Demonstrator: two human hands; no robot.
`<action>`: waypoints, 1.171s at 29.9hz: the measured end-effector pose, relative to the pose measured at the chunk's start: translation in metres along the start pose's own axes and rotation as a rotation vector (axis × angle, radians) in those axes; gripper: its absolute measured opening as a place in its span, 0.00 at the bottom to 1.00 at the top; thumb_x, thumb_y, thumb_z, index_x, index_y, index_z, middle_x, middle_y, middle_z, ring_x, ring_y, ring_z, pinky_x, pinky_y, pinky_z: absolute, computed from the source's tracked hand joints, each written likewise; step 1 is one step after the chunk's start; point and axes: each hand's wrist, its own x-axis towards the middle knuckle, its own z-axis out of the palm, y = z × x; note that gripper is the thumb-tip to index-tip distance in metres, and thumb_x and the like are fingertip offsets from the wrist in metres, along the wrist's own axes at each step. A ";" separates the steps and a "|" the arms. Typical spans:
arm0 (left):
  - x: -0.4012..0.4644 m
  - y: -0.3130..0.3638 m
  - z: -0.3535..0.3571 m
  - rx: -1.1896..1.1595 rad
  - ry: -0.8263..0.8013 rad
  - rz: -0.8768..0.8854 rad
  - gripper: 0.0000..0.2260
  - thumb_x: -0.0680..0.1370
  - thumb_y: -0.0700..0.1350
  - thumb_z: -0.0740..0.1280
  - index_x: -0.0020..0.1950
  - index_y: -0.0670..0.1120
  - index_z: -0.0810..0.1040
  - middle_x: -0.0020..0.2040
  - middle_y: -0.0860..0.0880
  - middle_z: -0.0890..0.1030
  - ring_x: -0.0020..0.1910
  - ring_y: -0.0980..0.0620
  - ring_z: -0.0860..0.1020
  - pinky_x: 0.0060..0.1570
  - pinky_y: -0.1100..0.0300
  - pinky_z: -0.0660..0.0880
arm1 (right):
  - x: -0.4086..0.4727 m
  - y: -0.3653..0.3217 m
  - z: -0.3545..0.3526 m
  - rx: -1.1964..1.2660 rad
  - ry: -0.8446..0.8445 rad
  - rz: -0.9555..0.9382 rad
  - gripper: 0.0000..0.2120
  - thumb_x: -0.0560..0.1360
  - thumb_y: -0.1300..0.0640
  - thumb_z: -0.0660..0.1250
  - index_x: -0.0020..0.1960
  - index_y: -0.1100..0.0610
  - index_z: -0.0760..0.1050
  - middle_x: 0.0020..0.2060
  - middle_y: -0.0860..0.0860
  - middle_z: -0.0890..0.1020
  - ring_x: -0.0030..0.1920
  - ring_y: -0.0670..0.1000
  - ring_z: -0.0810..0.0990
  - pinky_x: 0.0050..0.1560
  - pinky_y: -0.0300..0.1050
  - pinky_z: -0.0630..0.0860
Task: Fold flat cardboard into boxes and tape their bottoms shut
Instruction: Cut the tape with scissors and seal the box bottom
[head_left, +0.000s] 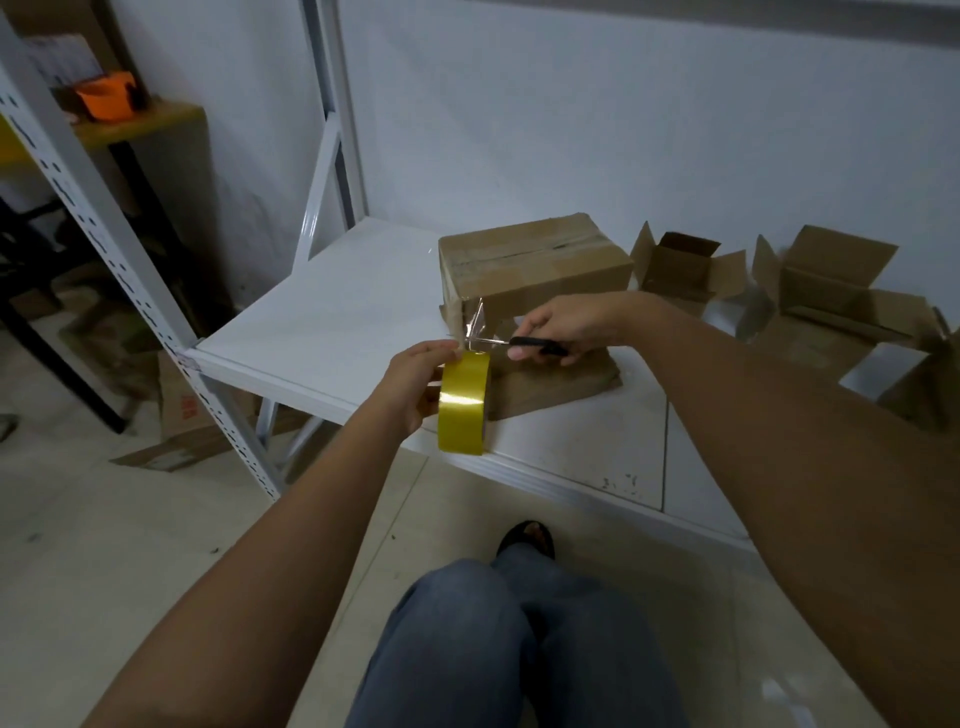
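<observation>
A folded cardboard box stands bottom-up on a white shelf board, with clear tape along its seam. A strip of clear tape runs from the box's near corner down to a yellow tape roll. My left hand grips the roll just in front of the box. My right hand holds black-handled scissors, whose blades touch the tape strip between box and roll. Flat cardboard lies under and in front of the box.
Two open-topped boxes stand to the right on the shelf, more cardboard beyond them. A white rack post rises at left. Cardboard scraps lie on the tiled floor. My knees are below.
</observation>
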 end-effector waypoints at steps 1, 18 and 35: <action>0.001 0.001 -0.001 0.005 0.003 0.006 0.10 0.77 0.41 0.66 0.57 0.45 0.78 0.48 0.46 0.77 0.45 0.48 0.76 0.41 0.56 0.74 | 0.001 -0.001 -0.002 -0.004 -0.003 0.009 0.11 0.72 0.48 0.71 0.53 0.50 0.79 0.40 0.49 0.77 0.41 0.45 0.74 0.43 0.40 0.70; 0.009 0.000 -0.001 0.044 -0.011 0.009 0.10 0.78 0.42 0.65 0.58 0.47 0.78 0.54 0.45 0.77 0.50 0.48 0.76 0.49 0.53 0.75 | 0.002 0.015 -0.011 0.086 -0.051 0.048 0.09 0.75 0.49 0.67 0.54 0.51 0.76 0.41 0.48 0.73 0.42 0.45 0.71 0.43 0.41 0.66; -0.003 0.005 0.001 0.054 -0.019 -0.011 0.11 0.78 0.44 0.66 0.60 0.47 0.77 0.54 0.47 0.77 0.52 0.47 0.76 0.47 0.55 0.76 | 0.003 0.001 -0.009 -0.001 -0.020 0.027 0.09 0.74 0.48 0.69 0.50 0.51 0.78 0.39 0.49 0.76 0.39 0.45 0.73 0.40 0.38 0.69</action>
